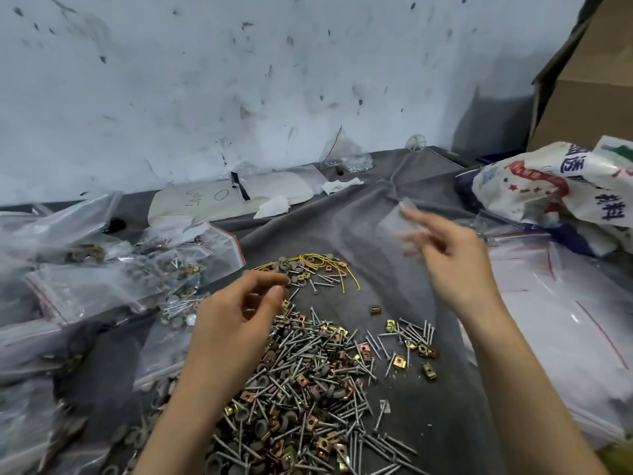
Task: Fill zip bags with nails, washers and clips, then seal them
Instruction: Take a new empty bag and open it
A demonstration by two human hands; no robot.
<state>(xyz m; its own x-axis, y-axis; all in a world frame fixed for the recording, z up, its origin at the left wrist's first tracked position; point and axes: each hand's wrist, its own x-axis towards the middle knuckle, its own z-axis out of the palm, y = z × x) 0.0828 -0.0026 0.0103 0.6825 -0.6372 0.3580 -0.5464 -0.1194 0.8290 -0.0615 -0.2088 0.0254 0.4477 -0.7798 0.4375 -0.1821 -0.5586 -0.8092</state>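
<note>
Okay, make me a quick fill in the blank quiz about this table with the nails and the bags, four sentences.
1. The clear zip bag is held by the ____ hand.
2. The thin wire at the far end of the pile is ____ in colour.
3. The filled bags lie on the person's ____ side.
4. The pile lies on a ____ cloth.

Missing words: right, yellow, left, grey.

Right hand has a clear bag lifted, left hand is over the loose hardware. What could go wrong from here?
1. The right hand pinches the zip bag, which is blurred. Its mouth may not be open, so pieces could miss and scatter on the grey cloth.
2. The left hand works over one mixed pile of nails, washers and clips, so a wrong mix may go in.
</note>
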